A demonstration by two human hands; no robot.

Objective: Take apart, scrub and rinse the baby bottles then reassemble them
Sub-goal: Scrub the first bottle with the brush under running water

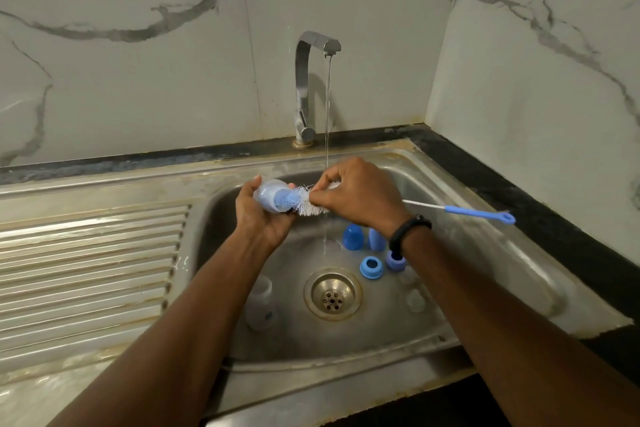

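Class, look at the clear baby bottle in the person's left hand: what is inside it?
The blue tip of the bottle brush sits inside the bottle, with white bristles at its mouth. The left hand covers the bottle's underside, so any water inside cannot be seen.

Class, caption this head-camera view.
Left hand holds baby bottle; right hand works bottle brush in, faucet running.

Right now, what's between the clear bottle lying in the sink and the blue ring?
The round metal drain sits between the clear plastic bottle and blue plastic ring, in the head view.
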